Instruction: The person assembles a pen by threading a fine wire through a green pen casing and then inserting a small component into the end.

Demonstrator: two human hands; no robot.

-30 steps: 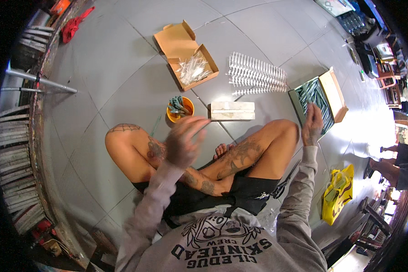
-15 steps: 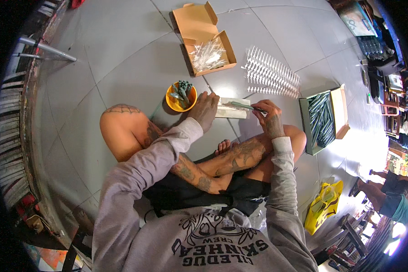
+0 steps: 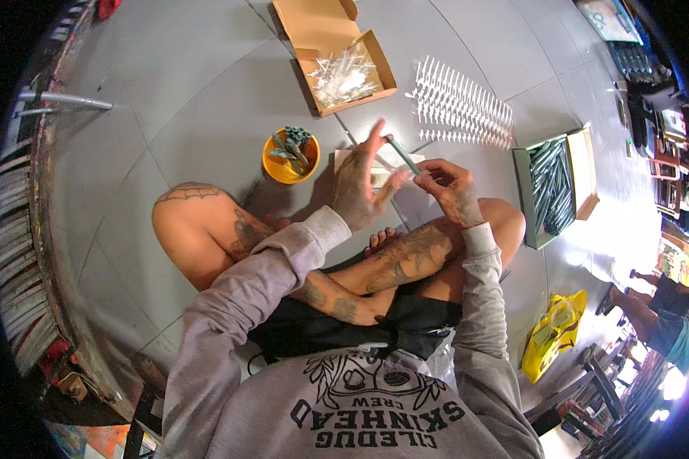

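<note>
A slim dark green pen-like tube [image 3: 403, 155] is pinched near its lower end by the fingers of my right hand [image 3: 448, 187]. My left hand [image 3: 357, 177] is open, its thumb and forefinger spread on either side of the tube; the tube's far end is close to the forefinger, and I cannot tell if they touch. On the floor beneath both hands lies a pale flat block [image 3: 394, 158], partly covered by them. Left of my left hand stands a yellow cup [image 3: 294, 179] with several short green pieces in it.
Beyond the cup, an open cardboard box [image 3: 314, 24] holds thin clear and white sticks. Rows of thin white pieces [image 3: 463, 107] lie at the far right. A box of many green tubes [image 3: 522, 203] sits beside my right knee, with a yellow bag [image 3: 553, 336] nearer.
My left hand has lifted off the pale block and opened around the tube. My right hand has tilted the tube up and moved slightly left.
</note>
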